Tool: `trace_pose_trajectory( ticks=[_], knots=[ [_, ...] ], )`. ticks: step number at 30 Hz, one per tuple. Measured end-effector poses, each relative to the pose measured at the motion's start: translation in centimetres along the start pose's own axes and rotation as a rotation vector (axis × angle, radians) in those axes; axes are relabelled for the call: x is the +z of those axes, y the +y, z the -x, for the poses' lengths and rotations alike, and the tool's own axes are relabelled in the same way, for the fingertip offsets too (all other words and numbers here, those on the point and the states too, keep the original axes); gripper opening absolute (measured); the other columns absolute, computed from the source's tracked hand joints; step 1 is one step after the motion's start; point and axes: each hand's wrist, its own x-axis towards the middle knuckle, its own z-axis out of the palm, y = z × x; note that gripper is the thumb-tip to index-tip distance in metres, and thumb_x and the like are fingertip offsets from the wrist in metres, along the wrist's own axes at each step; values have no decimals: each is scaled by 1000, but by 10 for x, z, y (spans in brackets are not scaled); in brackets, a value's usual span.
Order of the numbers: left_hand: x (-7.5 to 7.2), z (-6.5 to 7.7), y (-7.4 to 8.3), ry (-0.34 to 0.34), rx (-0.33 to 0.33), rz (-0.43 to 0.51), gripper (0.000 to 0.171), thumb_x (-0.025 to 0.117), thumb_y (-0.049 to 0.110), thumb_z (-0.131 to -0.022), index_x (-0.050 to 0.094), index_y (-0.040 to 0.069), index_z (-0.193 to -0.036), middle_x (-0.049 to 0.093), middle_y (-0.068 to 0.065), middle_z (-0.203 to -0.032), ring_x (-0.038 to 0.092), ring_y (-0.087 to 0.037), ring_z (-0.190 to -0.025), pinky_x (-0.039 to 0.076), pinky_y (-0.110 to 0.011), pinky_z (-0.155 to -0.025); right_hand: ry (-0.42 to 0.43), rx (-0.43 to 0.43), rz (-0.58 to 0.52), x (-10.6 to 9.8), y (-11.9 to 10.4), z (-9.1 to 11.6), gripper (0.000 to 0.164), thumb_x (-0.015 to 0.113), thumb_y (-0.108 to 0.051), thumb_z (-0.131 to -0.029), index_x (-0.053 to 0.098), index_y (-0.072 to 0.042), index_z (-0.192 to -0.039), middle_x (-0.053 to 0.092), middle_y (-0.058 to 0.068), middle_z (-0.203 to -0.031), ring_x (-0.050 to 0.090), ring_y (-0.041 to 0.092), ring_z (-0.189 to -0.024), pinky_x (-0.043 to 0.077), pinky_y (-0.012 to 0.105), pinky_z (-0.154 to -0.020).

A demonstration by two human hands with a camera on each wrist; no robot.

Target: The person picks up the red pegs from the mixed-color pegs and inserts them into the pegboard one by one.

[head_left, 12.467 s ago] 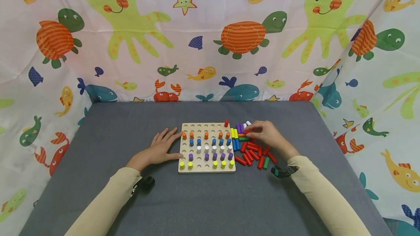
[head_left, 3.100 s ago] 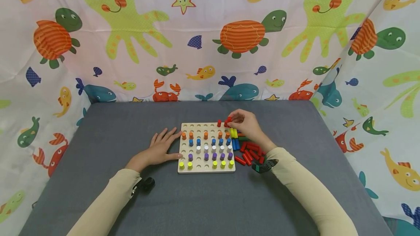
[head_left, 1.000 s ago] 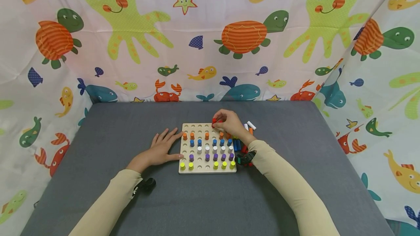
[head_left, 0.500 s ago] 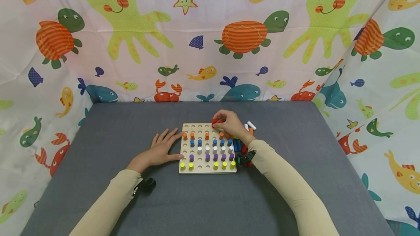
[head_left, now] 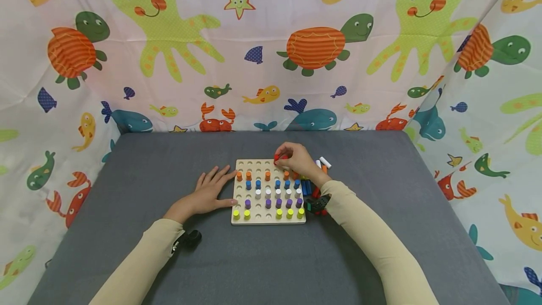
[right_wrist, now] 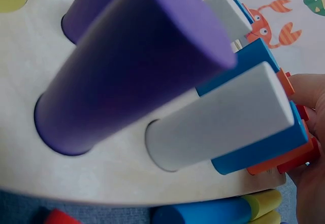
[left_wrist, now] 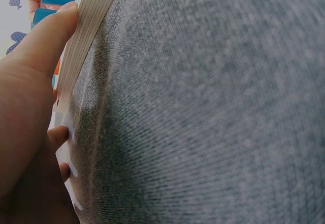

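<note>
My right hand [head_left: 296, 158] pinches a red peg [head_left: 276, 157] at the back row of a light wooden pegboard [head_left: 267, 220]. More red shows under that hand, mostly covered by it. My left hand [head_left: 204, 194] lies flat with spread fingers, its thumb and a fingertip at the board's left edge; in the left wrist view the thumb [left_wrist: 56, 31] presses against that edge. Rows of orange, blue, white, purple and yellow pegs [head_left: 279, 214] stand in the holes, with gaps. The right wrist view has a purple peg [right_wrist: 132, 71] and a white peg [right_wrist: 218, 120] close up.
Right of the board lie loose pegs, partly hidden by my right forearm: blue pegs [head_left: 306, 187], red ones and a white peg [head_left: 325, 162]. A grey cloth [head_left: 254, 267] covers the table. A patterned curtain [head_left: 271, 60] hangs behind and along the sides.
My right hand went from the loose pegs to the board's back right corner, then left along the back row, where red pegs were added. Over the last second it holds still. Left hand stays put.
</note>
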Motion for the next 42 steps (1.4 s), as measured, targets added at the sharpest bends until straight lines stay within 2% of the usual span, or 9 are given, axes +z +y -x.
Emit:
trace_pose_trajectory(
  ticks=[13,22,27,31,34,37,42],
  knots=[
    [2,-2,-1,-19,-34,-5,94,64,64,-86,17,31,-160,8,-6,-169,-2,-39,-156,-4,-67,-119,-21,18,7,-3,-2,-2,23,77,-15,-87,69,-14,-108,72,6,-100,66,20,-88,54,31,-73],
    [1,-2,-2,-14,-14,-9,96,58,73,-84,17,32,-160,11,-9,-169,0,-42,-155,-3,-69,-118,-32,31,-38,-8,-1,-2,33,76,-15,-88,67,-6,-118,70,8,-106,65,21,-91,55,30,-75],
    [3,-3,-3,-11,-11,-17,95,58,73,-84,17,32,-160,11,-9,-169,1,-42,-155,-2,-69,-118,-15,7,-64,-18,-6,1,36,75,-14,-89,65,-4,-121,70,11,-111,67,23,-97,56,33,-85],
    [5,-3,-5,-17,-22,-26,94,61,69,-85,16,34,-160,9,-6,-169,-1,-40,-155,-2,-68,-119,-6,-10,-100,-29,-11,7,33,74,-14,-89,65,-8,-121,69,16,-116,67,27,-103,58,36,-87],
    [6,-3,-5,-18,-23,-26,93,61,67,-86,15,34,-160,8,-5,-169,-2,-39,-156,-2,-68,-119,3,-15,-124,-38,-10,13,32,74,-16,-90,65,-12,-119,67,19,-120,66,27,-106,58,34,-88],
    [6,-3,-6,-15,-20,-24,92,61,67,-86,15,34,-160,8,-5,-169,-2,-39,-156,-2,-67,-119,22,-17,-144,-47,-7,20,33,75,-19,-89,64,-13,-121,66,21,-122,66,27,-108,58,33,-89],
    [6,-2,-7,-15,-21,-12,92,61,67,-86,16,34,-159,8,-5,-169,-2,-39,-156,-3,-68,-119,69,2,-110,-60,-3,34,40,76,-25,-89,64,-11,-125,68,16,-121,67,24,-107,57,29,-90]
  ],
)
